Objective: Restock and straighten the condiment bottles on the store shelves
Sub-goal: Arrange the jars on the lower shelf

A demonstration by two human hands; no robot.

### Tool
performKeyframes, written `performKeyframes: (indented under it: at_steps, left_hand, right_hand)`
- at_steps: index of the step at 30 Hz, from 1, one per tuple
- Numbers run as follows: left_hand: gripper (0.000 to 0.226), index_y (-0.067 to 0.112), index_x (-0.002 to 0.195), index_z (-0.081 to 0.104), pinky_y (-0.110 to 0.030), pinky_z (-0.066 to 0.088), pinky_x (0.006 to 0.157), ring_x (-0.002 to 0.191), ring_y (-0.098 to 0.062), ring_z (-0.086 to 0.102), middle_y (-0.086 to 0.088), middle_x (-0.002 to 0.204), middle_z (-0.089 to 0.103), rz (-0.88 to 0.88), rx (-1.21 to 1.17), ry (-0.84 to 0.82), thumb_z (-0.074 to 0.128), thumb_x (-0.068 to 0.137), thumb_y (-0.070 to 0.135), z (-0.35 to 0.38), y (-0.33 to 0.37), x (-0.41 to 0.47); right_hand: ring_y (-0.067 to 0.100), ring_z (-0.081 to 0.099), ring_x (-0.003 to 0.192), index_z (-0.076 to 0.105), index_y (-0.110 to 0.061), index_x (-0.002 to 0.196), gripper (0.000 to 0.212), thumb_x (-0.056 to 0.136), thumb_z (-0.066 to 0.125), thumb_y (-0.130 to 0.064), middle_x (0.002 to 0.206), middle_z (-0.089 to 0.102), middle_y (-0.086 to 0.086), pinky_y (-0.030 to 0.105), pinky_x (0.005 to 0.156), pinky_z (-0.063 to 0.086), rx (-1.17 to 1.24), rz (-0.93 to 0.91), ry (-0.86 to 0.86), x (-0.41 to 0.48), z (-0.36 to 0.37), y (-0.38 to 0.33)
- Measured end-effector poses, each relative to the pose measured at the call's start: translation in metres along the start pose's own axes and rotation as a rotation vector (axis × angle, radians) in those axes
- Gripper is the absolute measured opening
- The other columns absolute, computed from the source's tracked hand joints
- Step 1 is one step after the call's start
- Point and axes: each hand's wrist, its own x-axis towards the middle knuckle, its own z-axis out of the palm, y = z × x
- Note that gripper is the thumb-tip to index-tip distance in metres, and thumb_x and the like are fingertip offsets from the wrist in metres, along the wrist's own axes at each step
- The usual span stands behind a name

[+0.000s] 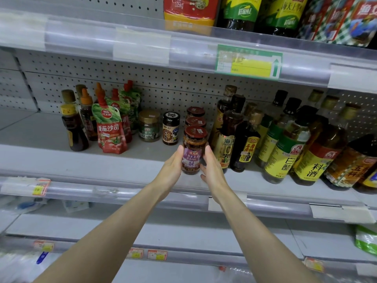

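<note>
My left hand [171, 167] and right hand [213, 170] clasp the jar [193, 152] from 9 and 3 o'clock. It seems to stand on the shelf [126, 162]

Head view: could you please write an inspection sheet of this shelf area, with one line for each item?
Surface: grey shelf with a clear plastic rail along its front.
Job's things: jar with a dark red lid at the shelf front; two matching jars in line behind it; sauce pouches to the left; tall bottles to the right.
Clutter: nothing seen.
Grips: left hand and right hand both hold the jar, one on each side.
Cables: nothing seen.
Surroundings: pegboard back wall; green price tag on the rail of the shelf above.
</note>
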Motion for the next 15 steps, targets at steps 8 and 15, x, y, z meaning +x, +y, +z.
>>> performKeyframes:
  at_steps: [8, 15]
  left_hand:
    - [0.028, 0.051, 0.118, 0.038, -0.025, 0.028, 0.100, 0.115, -0.002, 0.041, 0.012, 0.121, 0.048, -0.005, 0.008, 0.007, 0.017, 0.101, 0.054, 0.000, -0.002, 0.006]
    - [0.029, 0.051, 0.124, 0.034, -0.026, 0.028, 0.100, 0.116, -0.003, 0.039, 0.011, 0.120, 0.046, -0.001, 0.020, 0.021, 0.017, 0.101, 0.054, 0.000, -0.002, 0.011]
  right_hand:
    - [0.019, 0.039, 0.138, 0.033, -0.032, 0.148, 0.051, 0.102, 0.027, -0.052, 0.151, 0.041, -0.002, 0.041, 0.112, 0.028, -0.003, 0.012, 0.008, 0.003, 0.000, -0.003]
    - [0.020, 0.038, 0.138, 0.032, -0.030, 0.149, 0.052, 0.102, 0.027, -0.051, 0.151, 0.040, -0.001, 0.043, 0.114, 0.027, -0.004, 0.015, 0.014, 0.007, 0.001, -0.004]
